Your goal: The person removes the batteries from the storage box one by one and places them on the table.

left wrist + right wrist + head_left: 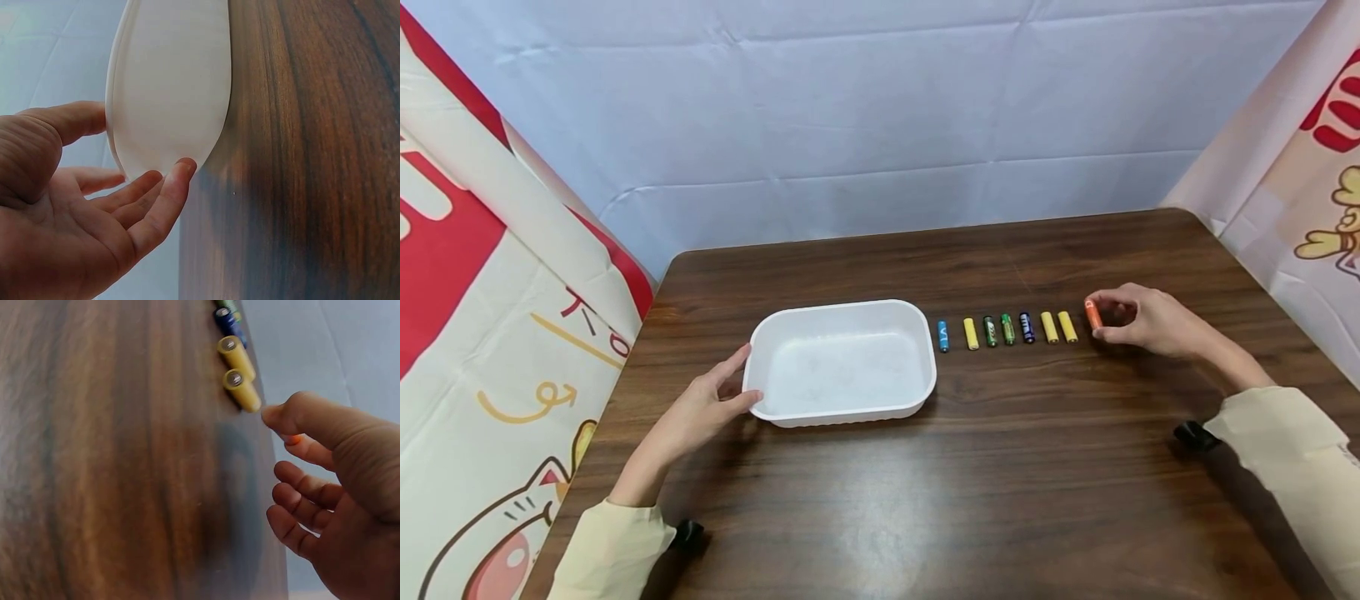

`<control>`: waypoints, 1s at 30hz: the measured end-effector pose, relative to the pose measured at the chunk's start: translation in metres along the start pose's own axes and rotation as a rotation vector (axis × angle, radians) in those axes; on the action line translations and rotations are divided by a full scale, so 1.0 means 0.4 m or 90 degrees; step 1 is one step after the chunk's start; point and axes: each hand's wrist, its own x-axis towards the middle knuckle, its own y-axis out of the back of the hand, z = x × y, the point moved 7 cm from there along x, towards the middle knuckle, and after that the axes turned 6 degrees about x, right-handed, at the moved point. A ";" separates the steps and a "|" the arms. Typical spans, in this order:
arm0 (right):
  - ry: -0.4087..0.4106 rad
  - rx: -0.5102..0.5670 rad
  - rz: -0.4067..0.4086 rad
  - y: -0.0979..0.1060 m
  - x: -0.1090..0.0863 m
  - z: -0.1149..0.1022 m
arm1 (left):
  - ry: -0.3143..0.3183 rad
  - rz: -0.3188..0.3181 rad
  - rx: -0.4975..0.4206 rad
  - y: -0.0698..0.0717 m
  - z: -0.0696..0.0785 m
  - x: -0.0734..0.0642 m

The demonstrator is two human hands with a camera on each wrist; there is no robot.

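Observation:
A white plastic tray [842,415] sits left of centre on the table with its inside bare. My left hand [703,412] grips its left end. In the left wrist view the thumb lies at the tray's rim [110,119] and the fingertips [182,167] press the side wall. At the right end of a row of batteries, my right hand [1150,321] pinches an orange battery [1093,314] between thumb and fingers. Only a bit of that orange battery [292,440] shows in the right wrist view. Nearest to it is a yellow battery [1067,327].
Between tray and right hand the row holds a light-blue battery [943,337], a yellow battery [971,333], two green batteries [1007,328], a dark-blue battery [1026,327] and another yellow battery [1048,327]. A pale cloth [880,117] hangs behind the brown table [880,508].

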 end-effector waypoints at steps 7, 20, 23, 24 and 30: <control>-0.024 -0.011 -0.069 -0.040 0.002 0.023 | 0.003 -0.004 -0.003 -0.001 0.002 -0.002; -0.047 0.009 -0.097 -0.044 0.007 0.032 | 0.002 -0.001 0.004 -0.001 0.003 -0.002; -0.045 0.018 -0.091 -0.047 0.005 0.032 | -0.003 0.004 0.007 -0.002 0.001 -0.002; -0.045 0.019 -0.091 -0.047 0.005 0.032 | -0.005 0.006 0.010 -0.002 0.000 -0.002; -0.046 0.018 -0.100 -0.050 0.001 0.032 | -0.017 0.018 0.010 -0.002 0.001 -0.005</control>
